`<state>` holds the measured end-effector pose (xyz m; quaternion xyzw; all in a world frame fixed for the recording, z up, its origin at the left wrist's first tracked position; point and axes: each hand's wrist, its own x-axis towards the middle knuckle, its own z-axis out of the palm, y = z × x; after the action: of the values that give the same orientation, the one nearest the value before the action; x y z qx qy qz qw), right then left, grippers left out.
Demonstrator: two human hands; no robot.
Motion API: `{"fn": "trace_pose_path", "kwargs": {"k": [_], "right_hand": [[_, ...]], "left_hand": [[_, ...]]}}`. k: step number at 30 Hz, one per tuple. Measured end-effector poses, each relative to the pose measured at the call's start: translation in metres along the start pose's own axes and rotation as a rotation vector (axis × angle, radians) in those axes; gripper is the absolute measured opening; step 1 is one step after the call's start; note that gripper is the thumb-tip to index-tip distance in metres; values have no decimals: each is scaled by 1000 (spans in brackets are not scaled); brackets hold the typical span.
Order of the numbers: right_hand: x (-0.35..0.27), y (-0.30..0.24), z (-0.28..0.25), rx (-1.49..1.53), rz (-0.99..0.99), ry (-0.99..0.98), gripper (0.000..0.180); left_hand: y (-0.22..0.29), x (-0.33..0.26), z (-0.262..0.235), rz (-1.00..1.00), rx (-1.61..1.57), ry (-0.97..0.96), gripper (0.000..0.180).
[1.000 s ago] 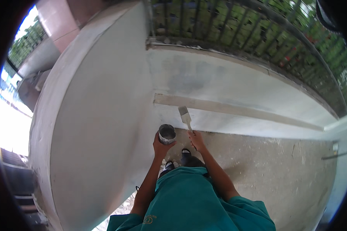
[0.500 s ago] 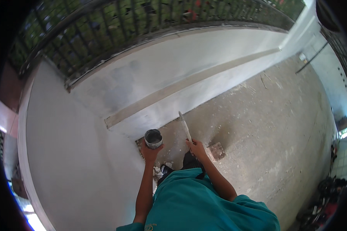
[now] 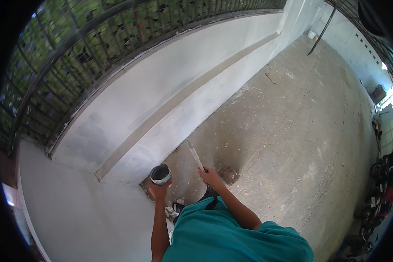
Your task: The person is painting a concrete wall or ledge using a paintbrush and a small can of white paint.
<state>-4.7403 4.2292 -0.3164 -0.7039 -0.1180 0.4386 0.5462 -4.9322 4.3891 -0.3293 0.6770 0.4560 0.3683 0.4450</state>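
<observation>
My left hand (image 3: 159,190) is wrapped round a small round tub (image 3: 162,180), dark inside and smeared pale grey outside. It is held upright near the wall corner; its contents are too dark to make out. In my right hand (image 3: 211,176) is a long, narrow, whitish hand tool (image 3: 196,157), gripped at its near end with the thin tip pointing away toward the foot of the wall. The tool touches neither the tub nor the wall, as far as I can see. A low white wall (image 3: 131,96) with grey patches runs beyond both hands.
A ledge (image 3: 185,91) runs along the white wall, and a dark railing (image 3: 61,61) tops it. A grey side wall (image 3: 74,209) stands close on my left. Debris (image 3: 172,213) lies by my foot. Motorbikes (image 3: 380,187) stand far right, and a dark pole (image 3: 324,30) stands farther off.
The view has swung to the right, showing more floor and motorbikes. Both hands keep their grips; the tub and tool appear farther left and lower in the picture.
</observation>
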Motion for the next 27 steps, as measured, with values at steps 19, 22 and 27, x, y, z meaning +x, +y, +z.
{"fn": "trace_pose_path", "kwargs": {"k": [19, 22, 27], "right_hand": [[75, -52, -80, -591, -220, -373, 36], [72, -82, -79, -684, -331, -353, 34], [67, -136, -91, -718, -919, -213, 30]], "left_hand": [[63, -21, 29, -120, 166, 294, 82], [71, -17, 17, -130, 179, 306, 85], [76, -11, 12, -71, 237, 420, 85]]}}
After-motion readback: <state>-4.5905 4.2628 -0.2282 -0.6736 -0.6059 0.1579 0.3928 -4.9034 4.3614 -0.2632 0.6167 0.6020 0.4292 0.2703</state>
